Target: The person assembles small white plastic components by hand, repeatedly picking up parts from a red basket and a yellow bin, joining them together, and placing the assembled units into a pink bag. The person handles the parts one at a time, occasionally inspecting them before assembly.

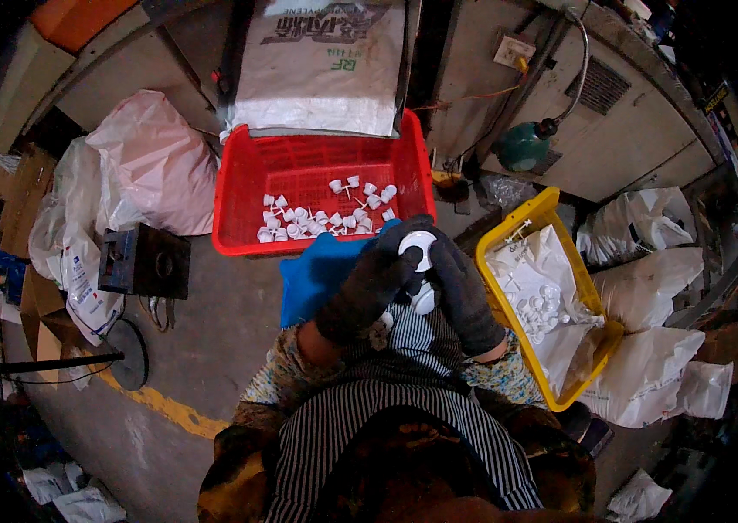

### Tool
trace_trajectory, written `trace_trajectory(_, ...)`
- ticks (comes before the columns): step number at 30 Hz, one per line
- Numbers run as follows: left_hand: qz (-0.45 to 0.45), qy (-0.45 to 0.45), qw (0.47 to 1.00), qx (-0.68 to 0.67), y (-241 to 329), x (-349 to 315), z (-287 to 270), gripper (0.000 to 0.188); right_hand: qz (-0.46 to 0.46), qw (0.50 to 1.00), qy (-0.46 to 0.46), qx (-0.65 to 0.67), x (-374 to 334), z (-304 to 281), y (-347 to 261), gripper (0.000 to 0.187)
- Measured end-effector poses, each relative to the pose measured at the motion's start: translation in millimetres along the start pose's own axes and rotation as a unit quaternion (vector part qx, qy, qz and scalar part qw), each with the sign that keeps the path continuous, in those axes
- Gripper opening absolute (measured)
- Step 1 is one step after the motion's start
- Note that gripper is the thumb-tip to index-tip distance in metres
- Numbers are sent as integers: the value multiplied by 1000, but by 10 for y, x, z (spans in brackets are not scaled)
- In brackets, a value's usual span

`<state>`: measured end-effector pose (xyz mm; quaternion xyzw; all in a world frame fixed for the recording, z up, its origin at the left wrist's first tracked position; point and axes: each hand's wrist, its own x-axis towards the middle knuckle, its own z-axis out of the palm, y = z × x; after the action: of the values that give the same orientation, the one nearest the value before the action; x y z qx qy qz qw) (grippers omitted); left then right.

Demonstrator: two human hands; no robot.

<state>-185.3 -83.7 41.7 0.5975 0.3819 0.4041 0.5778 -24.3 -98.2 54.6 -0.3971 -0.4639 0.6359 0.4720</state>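
My left hand point(367, 292) and my right hand point(465, 292), both in dark gloves, meet in front of my striped apron point(425, 344). Their fingers are closed around a white round plastic part point(412, 239) with a dark middle. Just below it, between the hands, shows a second rounded white plastic piece point(424, 300). Whether the two pieces are joined, I cannot tell. Beyond my hands stands a red basket point(234, 200) with several small white cup-shaped parts point(325, 220) on thin stems. A blue plastic surface point(308, 279) lies under and left of my hands.
At my right, a yellow basket point(588, 305) holds a white liner and white parts. White sacks point(648, 336) line its far side. Left are a pink-white bag point(151, 152), a dark metal box point(144, 261) and a round stand base point(130, 353). A green lamp point(521, 146) hangs back right.
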Motion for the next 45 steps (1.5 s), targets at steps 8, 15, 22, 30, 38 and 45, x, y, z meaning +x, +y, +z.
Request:
trace_trajectory(8,83,80,993,23,-232,-66,380,43,-82,992,62,-76,-60,-146,287,38)
trace_trajectory(15,-20,-75,990,-120,-1143,527,364,44,74,996,11,-53,120,-854,575,44)
trace_trajectory(22,-149,188,896,-373,-2642,1961,-1829,55,247,657,108,-704,188,-2483,388,62)
trace_trajectory(30,3,530,725,-440,-3593,2818,-3773,80,-82,781,-10,-619,1038,-1711,1007,48)
trace_trajectory(38,-145,539,824,93,-3639,2750,-4822,69,-74,721,-171,-668,2094,-1338,1522,36)
trace_trajectory(45,-95,654,592,462,-3076,2635,-4845,64,-106,705,-239,-660,2596,-1006,1534,39)
